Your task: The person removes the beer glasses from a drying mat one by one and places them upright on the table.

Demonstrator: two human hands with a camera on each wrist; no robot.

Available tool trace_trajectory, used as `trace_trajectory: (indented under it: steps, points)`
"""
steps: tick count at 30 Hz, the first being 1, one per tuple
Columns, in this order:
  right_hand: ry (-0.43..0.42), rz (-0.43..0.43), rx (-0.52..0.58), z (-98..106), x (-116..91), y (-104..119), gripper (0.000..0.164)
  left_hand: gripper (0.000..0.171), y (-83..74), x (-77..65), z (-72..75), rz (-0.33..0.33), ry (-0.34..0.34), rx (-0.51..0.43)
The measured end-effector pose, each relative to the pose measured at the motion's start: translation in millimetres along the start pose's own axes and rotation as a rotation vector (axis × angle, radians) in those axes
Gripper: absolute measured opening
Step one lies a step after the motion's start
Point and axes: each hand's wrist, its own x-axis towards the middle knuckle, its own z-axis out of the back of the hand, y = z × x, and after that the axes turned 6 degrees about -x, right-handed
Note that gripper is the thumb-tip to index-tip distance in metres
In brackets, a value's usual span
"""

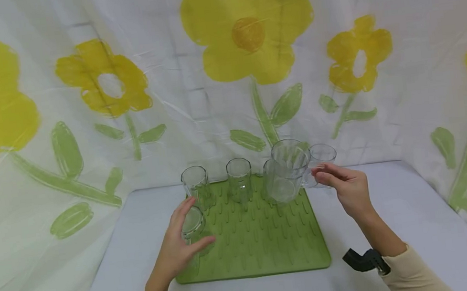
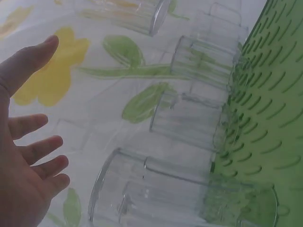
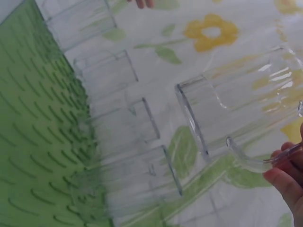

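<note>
My right hand (image 1: 353, 189) pinches the handle of a clear glass mug (image 1: 291, 158), held upright in the air over the right back of the green ribbed mat (image 1: 263, 257). In the right wrist view, finger and thumb close on the curved handle (image 3: 253, 164). My left hand (image 1: 175, 250) hovers at the mat's left side, thumb and fingers spread, with nothing in its grasp. Nearest to it stands a clear glass (image 1: 193, 221), partly hidden by the hand. The left wrist view shows bare space between the left hand and the nearest glass (image 2: 156, 194).
Along the mat's back edge stand more clear glasses, one at left (image 1: 195, 181) and one in the middle (image 1: 239, 178). Another (image 1: 268, 180) is partly covered by the held mug. A clear mug (image 1: 325, 154) stands farther right. Behind hangs a flower-printed white curtain (image 1: 213, 119).
</note>
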Motion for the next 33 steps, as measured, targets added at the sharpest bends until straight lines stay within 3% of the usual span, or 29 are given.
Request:
trace_trajectory:
  steps: [9,16,22,29,33]
  points:
    - [-0.09,0.009,0.038,14.6,10.4,-2.2,0.022,0.1,25.0,-14.7,32.2,0.117,-0.046,0.021]
    - [-0.199,-0.016,0.037,22.7,17.2,-1.2,0.018,0.104,48.4,-27.0,55.1,0.175,-0.005,0.005]
    - [-0.294,-0.015,0.07,30.5,25.1,-2.9,0.018,0.113,63.9,-30.1,58.3,0.225,0.04,0.004]
    - [-0.368,0.029,0.079,39.3,33.1,-8.0,0.018,0.112,84.1,-36.8,55.2,0.37,0.147,0.019]
    - [-0.407,0.046,0.059,45.5,35.7,-9.1,0.018,0.108,92.0,-41.8,48.7,0.417,0.194,0.045]
